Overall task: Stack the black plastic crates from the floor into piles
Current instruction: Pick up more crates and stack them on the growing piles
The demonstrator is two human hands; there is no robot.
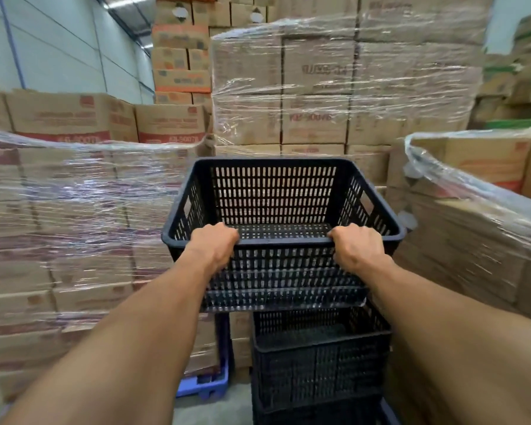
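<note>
- Where the aisle narrows, plastic-wrapped stacks of cardboard boxes (74, 210) stand left, ahead and right.
- Black crate (276, 194): held up in mid-frame, open side up, empty, tilted slightly with its far wall raised. It is off the floor.
- Pile of crates (319, 363): black, on the floor directly below the held one and offset a little to the right. Contact between the two cannot be judged.
- Blue pallet (206, 384): on the floor under the left stack, beside the pile.
- Left hand (215, 243): fingers curled over the crate's near rim, left of centre, gripping it.
- Right hand (357, 245): same grip on the near rim, right of centre.
</note>
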